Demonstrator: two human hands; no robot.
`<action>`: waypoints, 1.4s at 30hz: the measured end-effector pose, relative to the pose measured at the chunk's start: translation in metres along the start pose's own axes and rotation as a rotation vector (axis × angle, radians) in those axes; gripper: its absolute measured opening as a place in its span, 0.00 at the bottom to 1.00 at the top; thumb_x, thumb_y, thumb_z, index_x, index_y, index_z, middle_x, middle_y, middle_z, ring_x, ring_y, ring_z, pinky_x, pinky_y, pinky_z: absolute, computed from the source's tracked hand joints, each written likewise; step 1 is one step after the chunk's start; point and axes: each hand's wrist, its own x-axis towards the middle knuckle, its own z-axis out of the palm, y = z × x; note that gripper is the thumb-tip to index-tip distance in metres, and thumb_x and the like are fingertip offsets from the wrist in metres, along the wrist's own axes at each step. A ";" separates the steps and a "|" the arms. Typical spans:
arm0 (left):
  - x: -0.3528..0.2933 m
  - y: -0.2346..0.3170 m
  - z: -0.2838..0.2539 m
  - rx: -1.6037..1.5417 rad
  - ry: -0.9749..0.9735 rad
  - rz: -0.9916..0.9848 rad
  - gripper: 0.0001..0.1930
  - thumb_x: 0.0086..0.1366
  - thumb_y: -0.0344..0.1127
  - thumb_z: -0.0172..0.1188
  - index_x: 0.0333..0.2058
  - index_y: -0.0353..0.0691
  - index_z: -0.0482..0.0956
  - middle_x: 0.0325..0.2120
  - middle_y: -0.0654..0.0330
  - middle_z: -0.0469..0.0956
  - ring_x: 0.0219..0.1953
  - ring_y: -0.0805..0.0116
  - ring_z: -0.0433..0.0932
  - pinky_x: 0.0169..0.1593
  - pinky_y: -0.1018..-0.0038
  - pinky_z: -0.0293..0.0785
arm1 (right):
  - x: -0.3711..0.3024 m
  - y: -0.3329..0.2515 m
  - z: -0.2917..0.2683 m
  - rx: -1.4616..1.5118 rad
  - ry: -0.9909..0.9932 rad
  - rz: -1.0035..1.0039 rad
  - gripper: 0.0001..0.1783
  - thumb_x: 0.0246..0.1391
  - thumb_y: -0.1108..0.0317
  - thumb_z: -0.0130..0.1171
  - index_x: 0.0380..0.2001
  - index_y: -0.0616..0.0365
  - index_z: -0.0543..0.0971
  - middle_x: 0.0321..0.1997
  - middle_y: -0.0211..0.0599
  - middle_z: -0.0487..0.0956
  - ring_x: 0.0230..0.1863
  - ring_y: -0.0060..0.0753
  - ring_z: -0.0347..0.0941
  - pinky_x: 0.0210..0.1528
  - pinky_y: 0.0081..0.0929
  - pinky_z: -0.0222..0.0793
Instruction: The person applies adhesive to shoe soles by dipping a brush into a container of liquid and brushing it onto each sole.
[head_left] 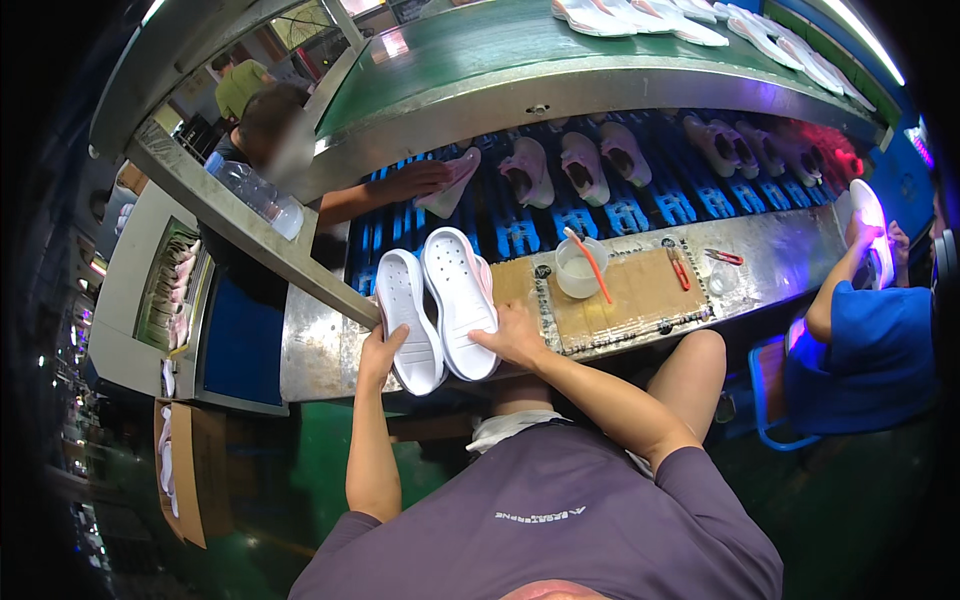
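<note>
Two white shoe soles are held side by side over the near edge of the metal bench, their hollow insides with small round holes facing up. My left hand [383, 352] grips the left sole [408, 310] near its heel, thumb on the inner side. The right sole [456, 290] is in my right hand [513, 335], thumb over its rim and fingers beneath. Pink shows along the right sole's outer edge. To the right of my right hand, a clear plastic cup [580, 272] with an orange-red handled stick stands on cardboard [640, 305].
Red-handled cutters [679, 268] lie on the cardboard. Behind, pink shoe uppers [583, 168] ride a blue-lit conveyor [480, 225] under a green shelf [450, 60]. A co-worker's hand [425, 178] touches a shoe at the left; a person in blue [865, 340] sits right. A metal post [250, 215] slants nearby.
</note>
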 end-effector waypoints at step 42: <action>-0.004 0.076 0.104 -0.173 -0.098 0.033 0.17 0.64 0.39 0.64 0.41 0.28 0.83 0.33 0.48 0.87 0.33 0.58 0.87 0.38 0.67 0.81 | -0.018 0.086 -0.177 -0.010 0.483 -0.438 0.16 0.64 0.72 0.64 0.55 0.58 0.83 0.42 0.41 0.83 0.43 0.45 0.79 0.50 0.38 0.75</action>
